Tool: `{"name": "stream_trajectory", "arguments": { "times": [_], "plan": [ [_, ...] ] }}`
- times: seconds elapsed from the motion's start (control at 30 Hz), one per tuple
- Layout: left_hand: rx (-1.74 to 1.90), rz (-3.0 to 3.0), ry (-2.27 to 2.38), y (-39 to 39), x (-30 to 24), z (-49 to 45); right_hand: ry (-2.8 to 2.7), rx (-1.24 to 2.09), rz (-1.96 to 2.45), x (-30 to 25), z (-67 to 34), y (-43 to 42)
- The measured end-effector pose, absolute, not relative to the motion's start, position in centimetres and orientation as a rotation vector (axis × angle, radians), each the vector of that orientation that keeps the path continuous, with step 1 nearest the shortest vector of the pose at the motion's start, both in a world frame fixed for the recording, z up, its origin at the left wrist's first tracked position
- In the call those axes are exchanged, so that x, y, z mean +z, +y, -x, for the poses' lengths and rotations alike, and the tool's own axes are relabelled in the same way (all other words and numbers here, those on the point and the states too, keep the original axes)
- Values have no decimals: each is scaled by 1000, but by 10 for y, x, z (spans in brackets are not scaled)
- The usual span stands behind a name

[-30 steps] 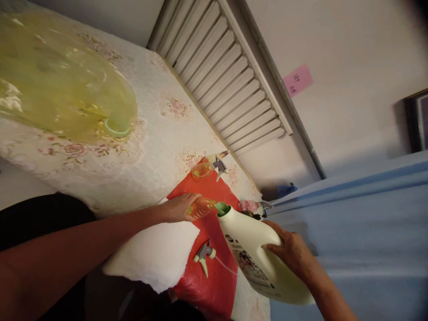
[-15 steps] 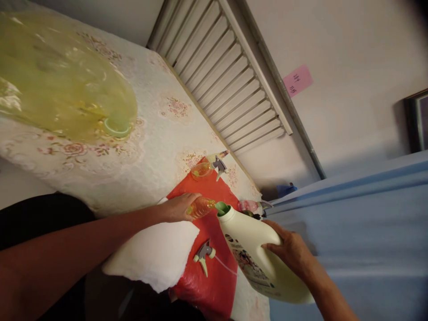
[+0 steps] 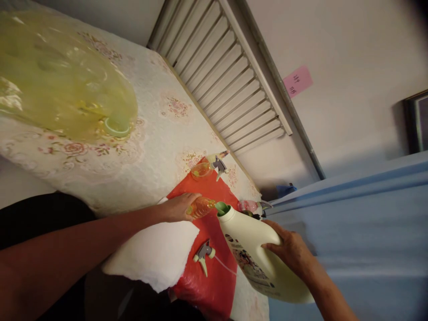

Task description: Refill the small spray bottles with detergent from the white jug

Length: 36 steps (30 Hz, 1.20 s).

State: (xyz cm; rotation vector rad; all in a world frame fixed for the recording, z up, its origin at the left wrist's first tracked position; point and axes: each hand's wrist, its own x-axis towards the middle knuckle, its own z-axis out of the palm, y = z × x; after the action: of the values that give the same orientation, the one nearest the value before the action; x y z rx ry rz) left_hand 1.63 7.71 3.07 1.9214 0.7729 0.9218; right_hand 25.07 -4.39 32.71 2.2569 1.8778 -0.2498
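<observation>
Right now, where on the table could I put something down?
On the bare flowery tablecloth between the yellow plastic thing and the grey-topped spray bottle, bordered behind by the slatted panel. It's crowded around the red sheet: left hand with orange bottle, right hand with jug, loose spray head, pink bottle.

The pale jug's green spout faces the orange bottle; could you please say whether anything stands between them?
Nothing visible does: the green spout is at the mouth of the orange bottle, though whether they touch is unclear. The loose spray trigger lies to one side.
</observation>
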Motion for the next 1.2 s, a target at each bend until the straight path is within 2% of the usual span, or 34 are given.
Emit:
{"name": "stream_trajectory", "arguments": {
  "times": [1.2],
  "plan": [
    [889,-1936,766,77,34,-15,1844,-232,-2255,329,-246,-44]
  ]
}}
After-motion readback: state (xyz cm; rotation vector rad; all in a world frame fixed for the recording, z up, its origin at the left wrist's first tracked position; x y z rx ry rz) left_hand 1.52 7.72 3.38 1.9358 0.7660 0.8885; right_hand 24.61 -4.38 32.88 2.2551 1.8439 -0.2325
